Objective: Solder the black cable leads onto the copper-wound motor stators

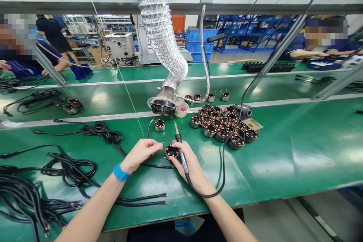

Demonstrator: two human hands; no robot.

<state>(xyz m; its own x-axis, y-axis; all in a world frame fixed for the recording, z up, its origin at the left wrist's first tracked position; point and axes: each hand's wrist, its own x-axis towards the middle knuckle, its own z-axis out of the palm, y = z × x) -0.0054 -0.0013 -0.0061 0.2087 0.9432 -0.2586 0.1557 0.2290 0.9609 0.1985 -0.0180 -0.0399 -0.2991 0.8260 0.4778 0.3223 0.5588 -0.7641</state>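
Observation:
My right hand [190, 164] is closed around a soldering iron [183, 157], its tip pointing up and away from me. The thumb and fingers of that same hand also hold a small motor stator [172, 152], a ring with copper windings. My left hand [143, 153], with a blue band at the wrist, pinches just left of the stator. A thin wire end shows at its fingertips; the rest is hidden. Another stator [159, 125] with a black lead stands just beyond my hands. A black cable end [161, 166] lies below the held stator.
Many stators [218, 123] are grouped at right. Black cables [25, 196] lie in bundles at left. A fume extractor hood [163, 102] hangs ahead, beside a small round tub [182, 109]. The iron's cord [224, 166] loops over my right forearm. Other people sit across the line.

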